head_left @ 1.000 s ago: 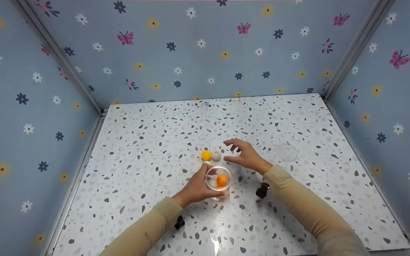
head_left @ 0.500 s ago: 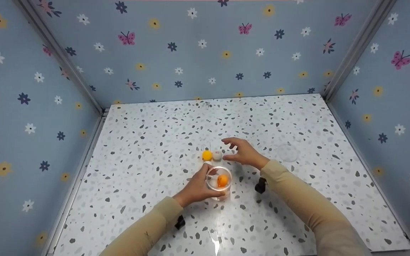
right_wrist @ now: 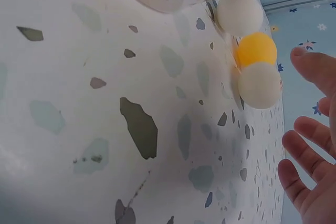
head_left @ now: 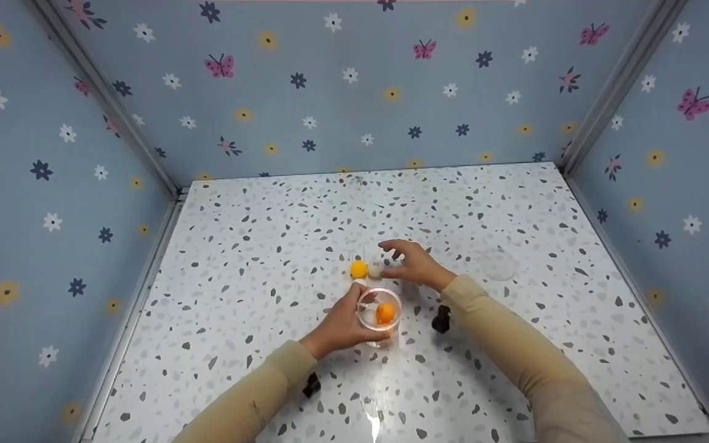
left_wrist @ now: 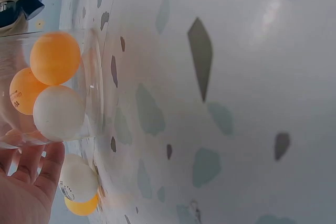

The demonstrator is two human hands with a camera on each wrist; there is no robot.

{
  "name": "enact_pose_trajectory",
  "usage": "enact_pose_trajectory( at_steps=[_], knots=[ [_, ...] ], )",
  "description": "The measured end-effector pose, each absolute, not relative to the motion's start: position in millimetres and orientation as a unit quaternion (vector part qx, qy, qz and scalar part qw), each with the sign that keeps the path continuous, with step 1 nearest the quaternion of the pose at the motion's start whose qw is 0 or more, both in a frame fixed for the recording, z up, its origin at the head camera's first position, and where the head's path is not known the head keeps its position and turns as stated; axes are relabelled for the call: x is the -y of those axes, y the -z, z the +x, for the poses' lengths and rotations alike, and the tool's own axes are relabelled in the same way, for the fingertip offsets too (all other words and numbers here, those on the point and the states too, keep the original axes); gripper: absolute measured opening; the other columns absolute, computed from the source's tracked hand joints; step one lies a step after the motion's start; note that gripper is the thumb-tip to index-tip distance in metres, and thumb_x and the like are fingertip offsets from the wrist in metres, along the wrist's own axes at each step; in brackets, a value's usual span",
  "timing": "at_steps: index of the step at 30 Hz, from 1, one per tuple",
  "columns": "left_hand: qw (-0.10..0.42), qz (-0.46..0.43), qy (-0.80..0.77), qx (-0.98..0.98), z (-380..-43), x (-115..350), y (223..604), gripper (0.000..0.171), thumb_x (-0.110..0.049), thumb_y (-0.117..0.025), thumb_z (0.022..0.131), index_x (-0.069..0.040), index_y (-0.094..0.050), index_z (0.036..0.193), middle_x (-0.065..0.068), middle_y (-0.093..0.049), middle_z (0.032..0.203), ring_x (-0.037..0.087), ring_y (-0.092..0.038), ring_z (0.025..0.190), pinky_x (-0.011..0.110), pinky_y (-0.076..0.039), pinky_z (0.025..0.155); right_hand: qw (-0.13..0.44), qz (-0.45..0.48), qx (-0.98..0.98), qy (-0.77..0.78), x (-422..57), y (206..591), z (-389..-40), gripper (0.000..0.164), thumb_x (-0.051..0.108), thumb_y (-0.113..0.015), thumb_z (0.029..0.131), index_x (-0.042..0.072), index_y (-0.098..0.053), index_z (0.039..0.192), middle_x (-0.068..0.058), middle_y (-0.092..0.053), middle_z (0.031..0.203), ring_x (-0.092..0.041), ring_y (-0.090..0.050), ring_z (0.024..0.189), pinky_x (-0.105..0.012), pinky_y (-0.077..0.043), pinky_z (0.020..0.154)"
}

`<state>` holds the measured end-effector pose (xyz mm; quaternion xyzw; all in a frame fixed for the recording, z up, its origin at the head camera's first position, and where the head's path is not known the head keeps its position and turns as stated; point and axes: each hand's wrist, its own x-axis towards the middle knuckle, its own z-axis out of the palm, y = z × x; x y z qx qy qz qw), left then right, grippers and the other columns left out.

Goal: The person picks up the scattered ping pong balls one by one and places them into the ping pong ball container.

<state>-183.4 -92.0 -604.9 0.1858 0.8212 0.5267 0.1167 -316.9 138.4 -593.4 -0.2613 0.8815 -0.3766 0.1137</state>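
My left hand (head_left: 337,327) grips a clear plastic tub (head_left: 379,344), its fingers curled round the side. Inside the tub, the left wrist view shows two orange table tennis balls, one of them higher (left_wrist: 55,59), and a white table tennis ball (left_wrist: 59,113). Just beyond the tub, a yellow-orange ball (head_left: 358,269) and a white ball (head_left: 374,269) sit side by side on the table. Another white ball (right_wrist: 240,14) lies nearer the tub. My right hand (head_left: 419,264) is beside the right-hand white ball, thumb and fingers spread and holding nothing; whether the thumb touches the ball cannot be told.
A clear round disc (head_left: 498,264), like a lid, lies flat on the speckled table (head_left: 256,246) to the right. Faint transparent edges (head_left: 356,251) show behind the balls. Flower-printed panels (head_left: 354,92) wall the table at the back and both sides.
My right hand has moved a little to the left, closer to the white ball. The left hand and the tub have stayed in place.
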Motion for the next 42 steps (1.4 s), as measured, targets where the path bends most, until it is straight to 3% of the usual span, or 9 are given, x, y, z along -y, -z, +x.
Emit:
enact_pose_trajectory(
  at_steps=[13,18,29,42],
  knots=[
    [0.116,0.186,-0.532,-0.818,-183.0,91.8,604.2,0.085,-0.033,-0.101,0.075,-0.007,-0.045,0.135,-0.003,-0.065,0.133,0.018,-0.064,0.126,0.046,-0.050,0.116,0.123,-0.251,-0.883,0.377,-127.6,605.0,-320.3,0.069,0.025,-0.087,0.093,0.004,-0.060,0.152,-0.019,-0.068,0.145,-0.036,-0.068,0.124,-0.050,-0.057,0.107],
    [0.112,0.188,-0.534,-0.817,-183.2,91.6,604.3,0.086,-0.033,-0.101,0.076,-0.004,-0.046,0.136,-0.001,-0.065,0.132,0.019,-0.065,0.125,0.048,-0.050,0.115,0.133,-0.249,-0.885,0.369,-122.9,609.7,-321.1,0.067,0.022,-0.087,0.093,0.003,-0.061,0.151,-0.019,-0.070,0.143,-0.036,-0.069,0.124,-0.049,-0.058,0.106],
    [0.110,0.188,-0.537,-0.815,-183.3,92.4,606.9,0.083,-0.035,-0.100,0.077,-0.007,-0.047,0.133,0.004,-0.067,0.133,0.021,-0.065,0.125,0.050,-0.050,0.114,0.125,-0.257,-0.894,0.345,-112.2,613.5,-317.0,0.058,0.018,-0.084,0.095,0.000,-0.064,0.146,-0.020,-0.073,0.136,-0.034,-0.070,0.117,-0.049,-0.057,0.106],
    [0.114,0.186,-0.536,-0.815,-183.8,93.1,608.2,0.086,-0.036,-0.100,0.076,-0.005,-0.046,0.136,-0.002,-0.066,0.134,0.018,-0.064,0.126,0.046,-0.049,0.115,0.128,-0.249,-0.897,0.341,-107.6,619.9,-319.9,0.051,0.012,-0.083,0.094,0.001,-0.069,0.141,-0.018,-0.074,0.134,-0.027,-0.069,0.109,-0.044,-0.058,0.102]
  ],
)
